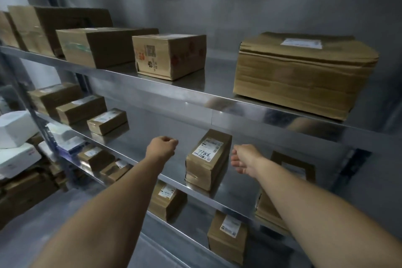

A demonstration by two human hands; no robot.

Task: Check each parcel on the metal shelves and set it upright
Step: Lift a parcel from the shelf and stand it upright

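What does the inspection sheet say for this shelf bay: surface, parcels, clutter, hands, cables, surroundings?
Surface: metal shelves, several tiers, shiny, bare patches between boxes.
Job's things: labelled parcel on the middle tier between the hands, label facing the camera; large parcel and printed box on the upper tier; more parcels on every tier.
Clutter: white foam boxes stacked at the left.
Hands: left hand and right hand have curled fingers, hold nothing, and flank the labelled parcel without touching it.
Cables: nothing seen.
Surroundings: metal back wall; dim light.
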